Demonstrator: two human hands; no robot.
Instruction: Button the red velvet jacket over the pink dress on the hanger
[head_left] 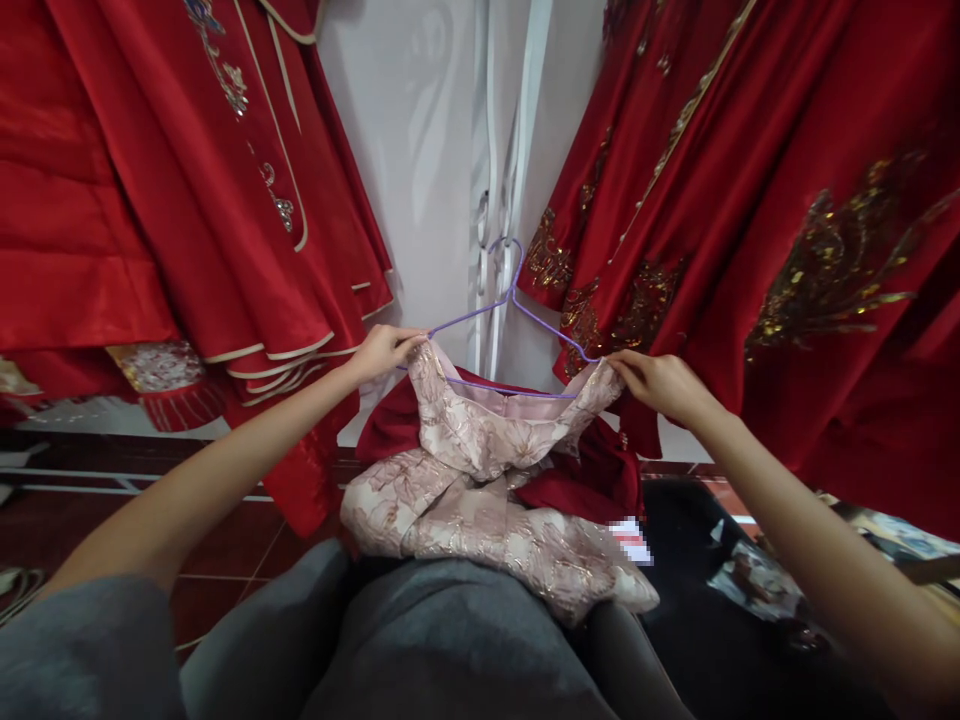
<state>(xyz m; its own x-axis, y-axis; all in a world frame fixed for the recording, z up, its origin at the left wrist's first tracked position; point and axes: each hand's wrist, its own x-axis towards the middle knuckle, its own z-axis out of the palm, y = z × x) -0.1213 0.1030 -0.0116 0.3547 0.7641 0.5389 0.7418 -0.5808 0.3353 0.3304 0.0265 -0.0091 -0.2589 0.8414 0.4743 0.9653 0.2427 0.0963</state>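
Note:
A pale pink floral brocade dress [495, 440] hangs by its shoulders on a thin purple hanger [512, 290], its lower part bunched across my lap. My left hand [386, 352] pinches the dress's left shoulder at the hanger's end. At the opposite shoulder, my right hand [660, 380] pinches the cloth around the other hanger end. The hanger's hook points up and away from me, with nothing on it. Beneath and behind the dress lies dark red fabric [585, 475]. A white tag [630, 540] rests beside the skirt on the right.
Red embroidered garments [247, 200] hang on the left, and more red garments with gold sequins [750, 220] on the right. White cabinet doors [420, 120] stand between them. A black surface [690, 600] at lower right carries a clear plastic bag [757, 585].

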